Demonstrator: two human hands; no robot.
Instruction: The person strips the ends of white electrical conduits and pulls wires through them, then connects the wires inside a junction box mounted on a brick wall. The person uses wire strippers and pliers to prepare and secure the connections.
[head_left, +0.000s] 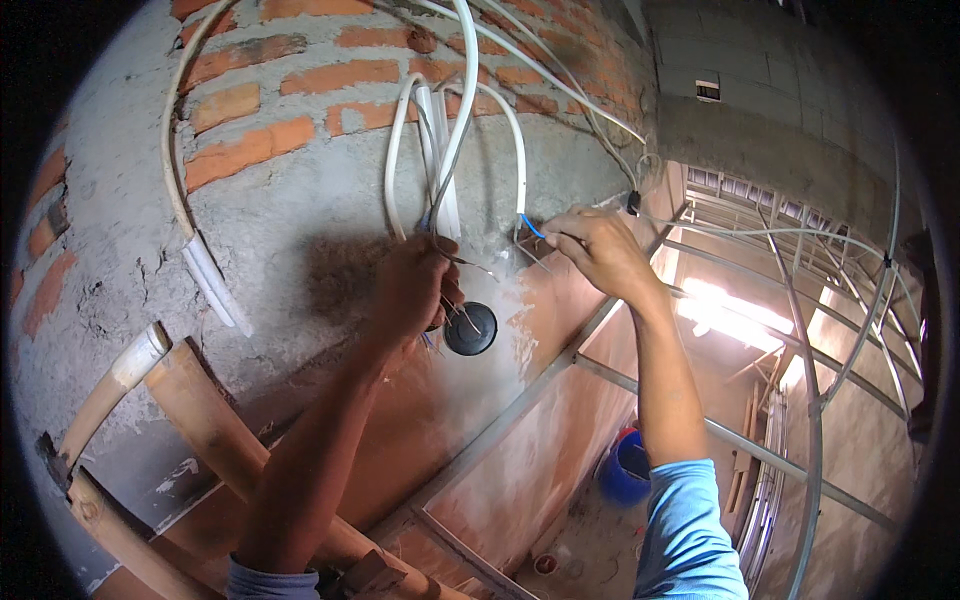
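Note:
My left hand (415, 285) is closed around thin wires beside the wall, and one bare-looking wire end (475, 266) pokes out from it to the right. Just below those fingers hangs a black round disc-shaped piece (470, 328) with thin pale wires across its front; whether the hand grips it too is hidden. My right hand (600, 250) pinches a blue wire (531, 226) between thumb and fingers. That wire comes out of the cut end of a white cable (518, 150), which loops down from above. More white cable and narrow trunking (437, 150) run down behind my left hand.
Rough brick and cement wall (290, 200) stands ahead. A white conduit (215, 285) hangs at left, above wooden poles (195, 400). At right are metal framing bars (750, 450) and loose cables (790, 230). Far below, a blue bucket (625, 468) sits on the floor.

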